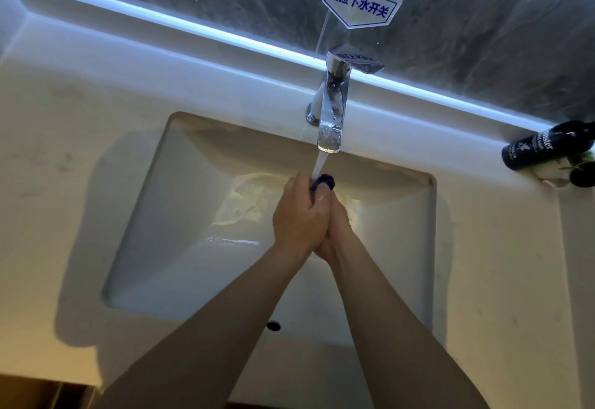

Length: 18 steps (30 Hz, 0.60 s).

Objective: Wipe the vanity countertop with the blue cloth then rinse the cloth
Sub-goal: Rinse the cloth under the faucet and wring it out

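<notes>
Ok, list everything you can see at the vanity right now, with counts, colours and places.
countertop: one, white, around the sink.
sink: one, white, rectangular, set in the countertop, wet.
overflow hole: one, dark, near wall of the sink.
faucet: one, chrome, behind the sink, water running.
sign: one, white with blue text, on the mirror above the faucet.
bottle: one, black with white print, far right of the countertop.
cloth: one, blue, bunched under the water stream.
left hand: closed on the cloth, over the sink.
right hand: pressed against the left hand, on the cloth.
</notes>
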### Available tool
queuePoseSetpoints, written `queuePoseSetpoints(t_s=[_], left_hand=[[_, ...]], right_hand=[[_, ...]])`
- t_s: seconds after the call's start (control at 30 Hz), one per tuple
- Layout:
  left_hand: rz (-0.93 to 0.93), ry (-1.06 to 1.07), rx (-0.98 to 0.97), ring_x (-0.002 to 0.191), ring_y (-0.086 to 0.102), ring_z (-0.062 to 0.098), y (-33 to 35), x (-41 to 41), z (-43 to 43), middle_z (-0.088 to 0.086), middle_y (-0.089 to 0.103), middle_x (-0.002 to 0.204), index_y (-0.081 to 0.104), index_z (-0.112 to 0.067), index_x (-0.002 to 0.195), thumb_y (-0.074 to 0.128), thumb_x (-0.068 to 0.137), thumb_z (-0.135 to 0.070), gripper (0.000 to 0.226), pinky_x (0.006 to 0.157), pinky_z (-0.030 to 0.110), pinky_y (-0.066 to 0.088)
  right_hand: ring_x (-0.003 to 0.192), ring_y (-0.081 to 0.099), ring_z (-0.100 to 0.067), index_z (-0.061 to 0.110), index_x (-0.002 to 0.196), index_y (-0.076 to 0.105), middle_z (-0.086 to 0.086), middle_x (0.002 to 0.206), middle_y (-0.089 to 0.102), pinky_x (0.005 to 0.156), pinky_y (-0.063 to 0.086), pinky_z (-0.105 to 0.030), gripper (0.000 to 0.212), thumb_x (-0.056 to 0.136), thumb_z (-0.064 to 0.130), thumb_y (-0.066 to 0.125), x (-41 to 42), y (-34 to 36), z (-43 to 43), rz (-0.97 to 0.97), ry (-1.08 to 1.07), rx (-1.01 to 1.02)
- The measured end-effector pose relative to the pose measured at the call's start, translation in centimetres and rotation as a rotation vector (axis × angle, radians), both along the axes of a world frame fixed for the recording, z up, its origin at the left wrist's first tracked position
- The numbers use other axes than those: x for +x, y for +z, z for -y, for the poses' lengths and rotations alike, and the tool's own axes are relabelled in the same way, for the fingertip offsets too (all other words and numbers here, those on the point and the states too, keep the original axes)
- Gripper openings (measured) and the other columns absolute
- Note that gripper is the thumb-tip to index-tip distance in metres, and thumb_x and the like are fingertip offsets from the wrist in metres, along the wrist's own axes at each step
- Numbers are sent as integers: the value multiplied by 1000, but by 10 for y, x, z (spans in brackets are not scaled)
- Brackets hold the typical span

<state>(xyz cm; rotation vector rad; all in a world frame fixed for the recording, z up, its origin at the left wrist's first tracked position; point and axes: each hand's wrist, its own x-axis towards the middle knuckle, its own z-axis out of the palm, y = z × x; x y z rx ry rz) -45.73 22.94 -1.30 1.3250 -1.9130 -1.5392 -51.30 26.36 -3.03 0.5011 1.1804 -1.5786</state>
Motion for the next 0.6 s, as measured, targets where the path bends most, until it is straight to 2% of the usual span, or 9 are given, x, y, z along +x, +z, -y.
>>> queuePoseSetpoints(t_s=[0.07,0.13,0.23,0.27,0.33,0.43,0.5,0.57,0.6], left_hand=[[75,18,-109,81,57,16,-1,-4,4,-3,59,91,53,-21,91,49,101,-47,28,69,34,41],[99,43,-94,77,57,18,-5,-8,12,-5,60,82,53,-22,84,50,102,-51,34,65,33,38],[24,55,-34,70,57,25,-20,-5,26,-5,56,65,55,-22,70,51,102,-37,36,55,23,34],[23,9,-49,69,57,25,-25,-4,30,-5,56,64,58,-19,71,46,101,-34,36,55,21,34],[88,-110,-59,68,56,25,-31,-2,36,-5,54,62,57,-20,70,36,99,-35,39,61,32,36],[219,-159,1,81,61,35,-36,-1,51,9,67,75,55,-21,66,31,101,-39,46,71,36,38],[325,-79,100,90,60,38,-45,6,63,19,71,93,64,-9,80,32,105,-44,54,77,36,41],[261,43,271,92,65,35,-51,16,69,16,73,99,72,-8,91,42,105,-52,55,83,40,52],[193,94,347,93,68,34,-51,19,70,14,74,101,72,-11,95,46,103,-55,51,86,44,57]], right_hand=[[72,63,-15,17,88,73,-2,81,60,66,55,-28,32,105,39,55,4,5,5,-66,24,-7],[77,70,-17,19,93,79,-2,84,70,73,58,-30,37,104,46,57,4,12,9,-78,49,74],[83,76,-29,16,88,78,-7,86,78,82,62,-45,34,95,49,71,3,15,14,-55,41,237],[82,77,-29,15,88,78,-8,85,78,80,62,-44,31,96,45,72,3,14,16,-82,56,269],[76,74,-26,15,84,77,-8,79,76,71,61,-39,28,100,35,67,4,14,17,-193,102,331],[82,66,-24,15,82,69,-7,84,69,75,53,-40,27,103,30,61,10,5,12,-467,195,366],[86,60,-20,15,89,62,-4,91,63,80,52,-38,17,103,24,63,17,1,3,-697,262,307],[89,60,-18,16,97,61,-3,99,62,78,54,-31,7,103,16,64,20,-3,-6,-772,234,253],[93,62,-19,16,101,62,-5,106,64,75,55,-28,5,103,12,62,19,-5,-8,-710,154,237]])
